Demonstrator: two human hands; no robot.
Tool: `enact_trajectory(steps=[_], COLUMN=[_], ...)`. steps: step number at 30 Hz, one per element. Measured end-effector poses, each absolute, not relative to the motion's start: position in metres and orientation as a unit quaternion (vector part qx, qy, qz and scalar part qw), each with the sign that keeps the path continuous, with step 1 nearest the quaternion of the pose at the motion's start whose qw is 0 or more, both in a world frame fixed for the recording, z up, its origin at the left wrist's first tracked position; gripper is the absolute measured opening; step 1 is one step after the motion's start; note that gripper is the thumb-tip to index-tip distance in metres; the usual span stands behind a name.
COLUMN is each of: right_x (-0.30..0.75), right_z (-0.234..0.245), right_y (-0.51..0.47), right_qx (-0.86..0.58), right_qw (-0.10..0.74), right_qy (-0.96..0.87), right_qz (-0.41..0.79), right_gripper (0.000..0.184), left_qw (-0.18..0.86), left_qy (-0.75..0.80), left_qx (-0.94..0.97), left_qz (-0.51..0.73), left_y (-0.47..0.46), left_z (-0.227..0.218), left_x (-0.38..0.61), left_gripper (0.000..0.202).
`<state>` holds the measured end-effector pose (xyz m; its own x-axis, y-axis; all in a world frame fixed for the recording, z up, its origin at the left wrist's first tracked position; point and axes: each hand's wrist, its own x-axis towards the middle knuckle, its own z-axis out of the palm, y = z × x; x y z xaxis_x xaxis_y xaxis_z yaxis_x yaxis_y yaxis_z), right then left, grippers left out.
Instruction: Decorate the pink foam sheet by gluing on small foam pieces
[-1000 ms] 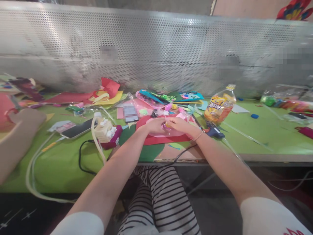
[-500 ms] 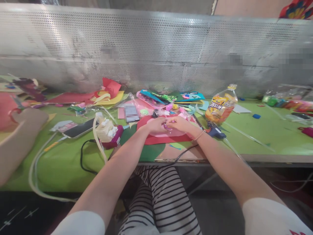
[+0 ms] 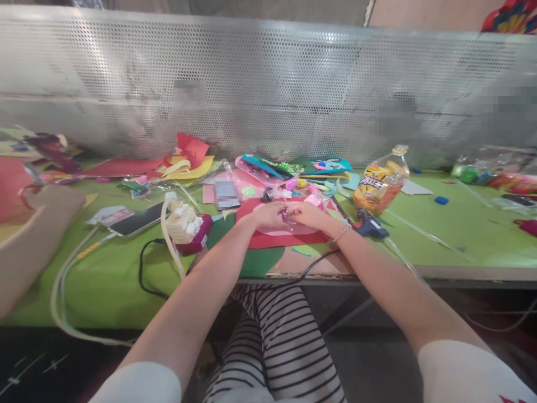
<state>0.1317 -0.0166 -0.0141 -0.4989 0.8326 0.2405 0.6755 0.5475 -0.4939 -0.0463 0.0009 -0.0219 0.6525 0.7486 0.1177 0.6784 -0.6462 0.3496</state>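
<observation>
My left hand and my right hand meet over a pink oval piece lying on a red sheet. Both hands have their fingers pinched together on a small purple craft piece held between them. It is too small to make out in detail. A green sheet lies under the red one, near the table's front edge.
A blue glue gun and an orange drink bottle lie to the right. A phone, a maroon box with white bits and a black cable are left. Another person's arm rests far left. Perforated metal screen behind.
The hands stay together over the pink piece, with small finger movements. A yellow bit seen between the fingers earlier now shows as purple. The view has shifted slightly.
</observation>
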Motion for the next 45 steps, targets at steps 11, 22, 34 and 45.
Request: enact_trajectory(steps=[11,22,34,45], right_x=[0.135,0.141,0.137,0.138], right_z=[-0.013,-0.016,-0.019,-0.012], right_y=[-0.015,-0.014,-0.013,-0.004], right_qx=[-0.455,-0.375,-0.385,-0.406], right_qw=[0.278,0.198,0.245,0.422], right_qy=[-0.828,-0.898,-0.876,-0.69], right_qz=[0.176,0.12,0.157,0.426], right_gripper=[0.019,0.008,0.01,0.022], left_qw=[0.128,0.155,0.141,0.171], left_qy=[0.382,0.393,0.364,0.387], left_qx=[0.906,0.896,0.909,0.892], left_qz=[0.128,0.138,0.143,0.16], left_y=[0.003,0.003,0.007,0.012], left_z=[-0.024,-0.023,-0.026,-0.027], left_x=[-0.047,-0.048,-0.048,-0.047], left_gripper=[0.062,0.066,0.063,0.042])
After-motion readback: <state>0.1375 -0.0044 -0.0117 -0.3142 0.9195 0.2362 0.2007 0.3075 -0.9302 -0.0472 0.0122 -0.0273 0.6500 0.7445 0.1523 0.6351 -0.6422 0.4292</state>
